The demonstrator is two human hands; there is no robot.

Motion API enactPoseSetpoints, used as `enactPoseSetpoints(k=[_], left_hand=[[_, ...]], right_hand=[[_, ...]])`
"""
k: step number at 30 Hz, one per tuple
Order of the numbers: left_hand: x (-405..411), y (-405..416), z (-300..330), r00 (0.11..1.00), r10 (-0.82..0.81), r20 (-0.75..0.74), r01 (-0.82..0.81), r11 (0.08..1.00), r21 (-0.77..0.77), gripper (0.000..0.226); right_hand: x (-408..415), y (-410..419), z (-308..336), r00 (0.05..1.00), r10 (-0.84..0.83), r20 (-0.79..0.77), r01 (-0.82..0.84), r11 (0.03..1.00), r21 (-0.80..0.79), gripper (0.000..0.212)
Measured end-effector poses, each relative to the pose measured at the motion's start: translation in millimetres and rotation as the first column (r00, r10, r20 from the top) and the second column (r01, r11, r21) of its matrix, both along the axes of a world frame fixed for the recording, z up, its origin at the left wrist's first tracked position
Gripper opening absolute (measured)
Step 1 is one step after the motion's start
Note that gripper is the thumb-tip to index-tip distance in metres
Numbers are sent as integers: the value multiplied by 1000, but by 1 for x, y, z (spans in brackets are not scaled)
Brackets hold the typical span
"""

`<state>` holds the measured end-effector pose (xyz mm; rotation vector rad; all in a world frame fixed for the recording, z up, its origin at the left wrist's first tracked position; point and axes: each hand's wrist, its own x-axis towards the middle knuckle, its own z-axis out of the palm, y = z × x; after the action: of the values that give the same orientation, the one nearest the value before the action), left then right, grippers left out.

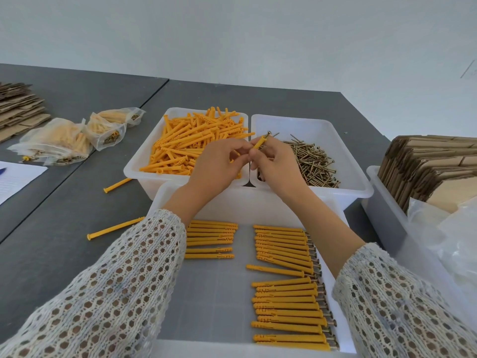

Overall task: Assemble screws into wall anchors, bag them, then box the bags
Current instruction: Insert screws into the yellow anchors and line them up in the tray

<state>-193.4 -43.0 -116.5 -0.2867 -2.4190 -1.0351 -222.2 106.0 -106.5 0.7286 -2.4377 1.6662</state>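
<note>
Head view: both hands up over the seam between anchor bin and screw bin.
Left hand and right hand pinching one yellow anchor, screw head poking from its top; finished anchors rowed in tray nearside of bins.

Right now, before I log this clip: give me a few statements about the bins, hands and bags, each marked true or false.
1. Both hands, left hand and right hand, hold one yellow anchor above the bins. True.
2. The screw bin sits left of the anchor bin. False: it sits to the right.
3. Filled bags lie on the table, far left. True.
4. The near tray holds loose screws only. False: it holds rows of assembled anchors.
</note>
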Motion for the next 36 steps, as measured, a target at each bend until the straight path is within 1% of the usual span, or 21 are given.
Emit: enactPoseSetpoints(k=[3, 5, 7, 8, 9, 10, 12, 13, 14, 15, 16, 18, 19, 20, 22, 24, 26, 30, 32, 33, 36], left_hand=[[0, 4, 3, 999, -47, 7, 45, 992, 118, 15], [0, 5, 5, 996, -82, 29, 74, 972, 223, 22], [0, 3, 8, 994, -81, 70, 47, 919, 392, 33], [0, 1, 10, 993, -70, 99, 14, 877, 481, 37], [-1, -1, 12, 990, -59, 129, -24, 828, 561, 40], [-1, -4, 14, 986, -51, 157, -61, 772, 632, 42], [-3, -8, 17, 978, -43, 204, -127, 655, 745, 43], [-4, -10, 18, 975, -43, 219, -150, 600, 786, 44], [-4, -11, 18, 972, -51, 228, -163, 550, 819, 44], [-5, -12, 18, 971, -67, 231, -166, 506, 846, 43], [-5, -13, 18, 969, -85, 232, -166, 472, 866, 43], [-5, -15, 18, 967, -105, 233, -165, 439, 883, 41], [-5, -16, 18, 966, -107, 235, -168, 434, 885, 40], [-4, -16, 18, 965, -104, 241, -174, 433, 884, 39], [-4, -16, 19, 963, -97, 252, -186, 437, 880, 37], [-3, -15, 19, 962, -94, 256, -190, 441, 877, 34], [-3, -15, 19, 963, -95, 253, -188, 440, 878, 33], [-3, -14, 20, 960, -94, 263, -194, 452, 871, 33], [-3, -15, 19, 960, -95, 263, -190, 465, 864, 33], [-3, -15, 19, 961, -98, 260, -186, 468, 864, 33], [-4, -15, 19, 961, -95, 260, -188, 468, 863, 33]], right_hand=[[4, -2, 4, 996, -63, -68, 58, 996, -63, 13], [7, -3, 8, 991, -114, -69, 106, 988, -113, 19], [8, -2, 15, 992, -124, 21, 125, 968, -218, 27], [10, 0, 20, 994, -79, 82, 98, 961, -260, 28], [13, 1, 23, 991, 0, 136, 37, 961, -273, 28], [17, 2, 26, 979, 99, 181, -52, 968, -247, 27], [30, 0, 28, 926, 278, 254, -262, 960, -95, 24], [37, -2, 27, 895, 340, 289, -358, 933, 11, 24], [43, -6, 26, 864, 386, 322, -443, 887, 126, 24], [50, -9, 25, 832, 427, 354, -524, 814, 251, 24], [56, -12, 23, 799, 460, 388, -594, 706, 385, 25], [69, -20, 16, 748, 485, 453, -656, 439, 614, 27], [76, -25, 9, 743, 491, 455, -643, 336, 688, 28], [85, -30, -1, 755, 506, 417, -597, 268, 756, 29], [103, -41, -20, 788, 554, 268, -442, 207, 873, 29], [115, -51, -33, 780, 610, 141, -339, 223, 914, 22], [117, -56, -37, 761, 643, 84, -320, 260, 911, 19], [110, -56, -34, 737, 675, 46, -353, 325, 877, 44], [109, -56, -37, 739, 673, 42, -362, 343, 867, 48], [109, -56, -40, 746, 665, 42, -360, 349, 865, 45], [108, -60, -45, 765, 644, 16, -331, 372, 867, 24]])
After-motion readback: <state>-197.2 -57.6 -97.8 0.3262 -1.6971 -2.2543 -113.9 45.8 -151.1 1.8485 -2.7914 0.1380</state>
